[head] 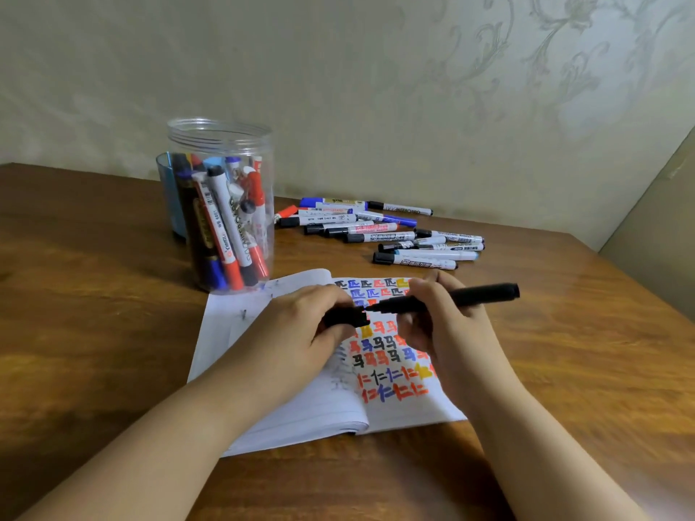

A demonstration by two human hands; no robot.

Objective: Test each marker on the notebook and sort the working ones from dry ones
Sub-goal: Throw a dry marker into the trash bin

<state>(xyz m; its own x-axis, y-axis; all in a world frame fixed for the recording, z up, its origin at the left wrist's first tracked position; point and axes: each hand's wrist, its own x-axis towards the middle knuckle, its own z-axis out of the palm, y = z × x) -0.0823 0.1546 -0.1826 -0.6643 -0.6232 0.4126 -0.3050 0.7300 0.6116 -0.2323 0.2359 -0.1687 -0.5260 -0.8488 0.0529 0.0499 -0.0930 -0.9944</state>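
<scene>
An open notebook (pixel 301 415) lies on the wooden table, its right page covered with red, blue, black and orange test marks. Above it my right hand (pixel 440 325) grips a black marker (pixel 462 298), tip pointing left. My left hand (pixel 301 325) holds the black cap (pixel 344 318) just left of the tip; cap and tip almost touch. A clear plastic jar (pixel 222 204) at the back left holds several markers standing upright. A loose pile of markers (pixel 380 231) lies on the table behind the notebook.
A blue container (pixel 167 193) stands behind the jar. The wooden table (pixel 94 314) meets a patterned wall at the back. Its right edge (pixel 639 280) drops off beside a beige panel.
</scene>
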